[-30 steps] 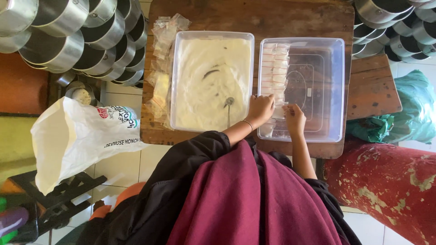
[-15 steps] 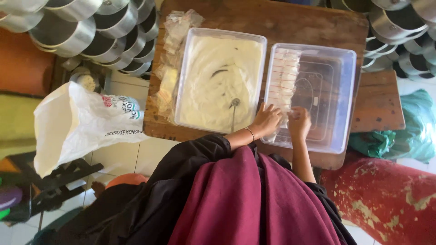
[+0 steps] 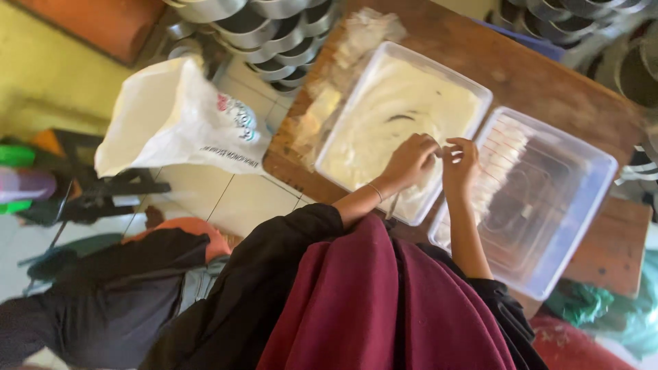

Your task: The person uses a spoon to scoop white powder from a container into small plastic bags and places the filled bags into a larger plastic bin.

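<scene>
Over the batter tub (image 3: 384, 116), left hand (image 3: 410, 161) and right hand (image 3: 460, 159) meet, fingertips pinching one small pale piece (can't identify it), row tub (image 3: 548, 205) alongside for short reach.

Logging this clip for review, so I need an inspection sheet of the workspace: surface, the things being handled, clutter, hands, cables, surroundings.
Surface: brown wooden table, worn, bearing two tubs side by side.
Things in hand: batter tub, clear, filled with pale creamy mix; clear tub with a row of pale rolled pieces along one side.
Clutter: crinkled plastic bags beside the batter tub.
Hands: left hand and right hand close together above the tubs' shared edge; what they pinch is too small to tell.
Cables: nothing seen.
Surroundings: white sack, stacked metal tins, tiled floor.
</scene>
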